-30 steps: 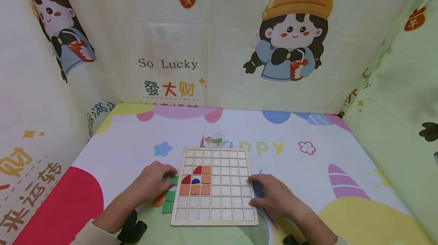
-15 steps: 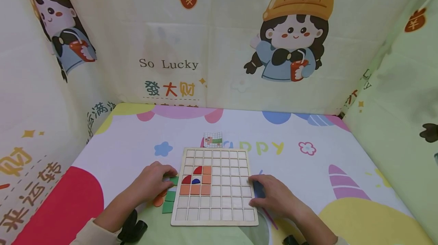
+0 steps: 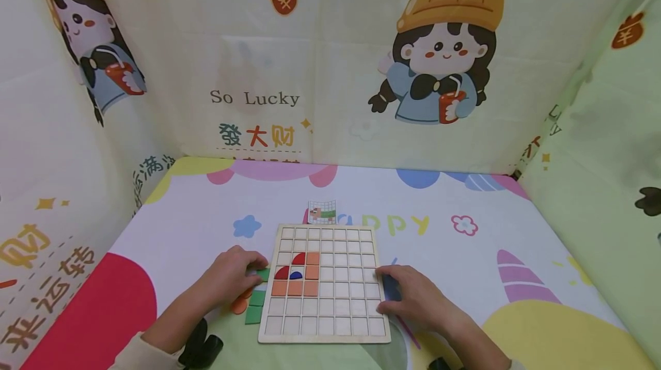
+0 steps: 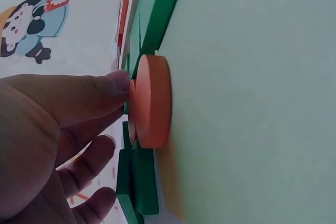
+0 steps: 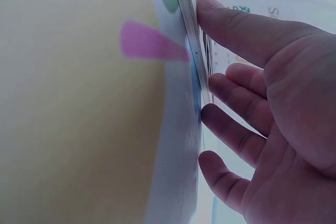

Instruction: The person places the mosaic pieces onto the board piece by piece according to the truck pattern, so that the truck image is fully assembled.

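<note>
A wooden grid board [image 3: 342,307] lies flat in front of me. Several orange square tiles [image 3: 311,288], two red quarter-round pieces [image 3: 299,259] and a blue half-round piece [image 3: 295,275] sit in its cells. My left hand [image 3: 227,272] rests by the left edge, thumb and forefinger around a green tile [image 3: 263,274]; whether they touch it is unclear. Orange rounded pieces [image 4: 155,103] and more green tiles [image 4: 145,179] lie beside that hand, partly hidden. At the right edge, my right hand [image 3: 415,295] touches the board with thumb and fingertips, its fingers spread and gently bent.
A small printed card [image 3: 322,213] with a coloured grid picture lies just behind the board. The patterned tablecloth [image 3: 434,244] covers the table. Printed fabric walls [image 3: 341,140] enclose it at the back and on both sides.
</note>
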Demonstrator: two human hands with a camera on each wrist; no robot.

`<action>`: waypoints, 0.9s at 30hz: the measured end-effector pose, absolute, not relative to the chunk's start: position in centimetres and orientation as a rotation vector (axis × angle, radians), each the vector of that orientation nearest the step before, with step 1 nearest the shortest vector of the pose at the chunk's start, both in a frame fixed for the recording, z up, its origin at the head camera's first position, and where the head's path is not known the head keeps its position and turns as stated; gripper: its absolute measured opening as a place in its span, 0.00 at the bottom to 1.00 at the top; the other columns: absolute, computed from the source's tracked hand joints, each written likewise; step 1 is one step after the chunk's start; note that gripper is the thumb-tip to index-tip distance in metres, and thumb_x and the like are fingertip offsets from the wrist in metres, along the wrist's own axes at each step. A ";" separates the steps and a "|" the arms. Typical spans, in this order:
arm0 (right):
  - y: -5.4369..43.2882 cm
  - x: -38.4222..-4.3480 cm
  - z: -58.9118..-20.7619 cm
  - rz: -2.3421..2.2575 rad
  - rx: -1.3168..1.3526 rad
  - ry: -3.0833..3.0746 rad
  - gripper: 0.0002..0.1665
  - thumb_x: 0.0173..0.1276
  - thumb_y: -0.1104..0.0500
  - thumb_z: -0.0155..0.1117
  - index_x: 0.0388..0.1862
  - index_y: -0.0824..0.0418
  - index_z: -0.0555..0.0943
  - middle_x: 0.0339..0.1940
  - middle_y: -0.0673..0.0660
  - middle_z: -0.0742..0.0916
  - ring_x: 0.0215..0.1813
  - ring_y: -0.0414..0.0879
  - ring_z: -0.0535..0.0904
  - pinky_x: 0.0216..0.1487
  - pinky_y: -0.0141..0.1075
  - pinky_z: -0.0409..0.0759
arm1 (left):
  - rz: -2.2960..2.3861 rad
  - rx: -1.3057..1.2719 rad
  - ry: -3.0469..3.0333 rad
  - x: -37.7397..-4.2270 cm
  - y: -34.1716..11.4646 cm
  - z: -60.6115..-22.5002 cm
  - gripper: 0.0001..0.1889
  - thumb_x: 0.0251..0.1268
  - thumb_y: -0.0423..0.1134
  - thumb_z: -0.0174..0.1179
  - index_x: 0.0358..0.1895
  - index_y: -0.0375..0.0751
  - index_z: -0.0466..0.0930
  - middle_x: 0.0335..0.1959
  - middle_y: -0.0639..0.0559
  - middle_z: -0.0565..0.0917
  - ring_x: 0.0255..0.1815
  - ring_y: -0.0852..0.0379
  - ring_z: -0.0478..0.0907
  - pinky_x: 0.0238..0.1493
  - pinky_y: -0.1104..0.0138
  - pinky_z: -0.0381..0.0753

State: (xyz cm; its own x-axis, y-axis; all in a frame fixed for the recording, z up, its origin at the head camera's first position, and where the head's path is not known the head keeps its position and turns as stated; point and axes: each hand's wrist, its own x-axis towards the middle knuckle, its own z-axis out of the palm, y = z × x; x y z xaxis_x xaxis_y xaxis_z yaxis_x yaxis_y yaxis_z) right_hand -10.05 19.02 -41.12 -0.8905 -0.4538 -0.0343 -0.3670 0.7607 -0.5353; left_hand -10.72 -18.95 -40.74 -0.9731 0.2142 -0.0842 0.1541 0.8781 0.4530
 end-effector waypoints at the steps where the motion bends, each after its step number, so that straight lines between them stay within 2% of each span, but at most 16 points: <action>1: 19.0 -10.0 -41.1 -0.798 -0.656 2.794 0.35 0.54 0.47 0.79 0.59 0.57 0.79 0.56 0.55 0.83 0.61 0.57 0.76 0.61 0.55 0.72 | 0.685 0.285 2.916 -10.7 -19.0 -40.7 0.12 0.56 0.35 0.73 0.45 0.45 0.88 0.36 0.59 0.81 0.40 0.56 0.71 0.43 0.60 0.78; 13: 18.8 -10.1 -41.3 -0.797 -0.643 2.795 0.34 0.55 0.50 0.79 0.60 0.58 0.79 0.56 0.55 0.83 0.61 0.56 0.76 0.62 0.54 0.72 | 0.550 0.383 3.003 -10.5 -19.0 -40.6 0.13 0.56 0.36 0.73 0.46 0.45 0.87 0.39 0.57 0.84 0.41 0.54 0.73 0.44 0.57 0.76; 27: 18.9 -10.3 -41.3 -0.794 -0.632 2.781 0.35 0.55 0.50 0.79 0.60 0.59 0.79 0.57 0.56 0.83 0.62 0.58 0.76 0.63 0.56 0.70 | 0.555 0.377 2.958 -11.1 -19.3 -40.4 0.13 0.55 0.37 0.73 0.45 0.44 0.88 0.35 0.58 0.82 0.37 0.56 0.71 0.39 0.60 0.75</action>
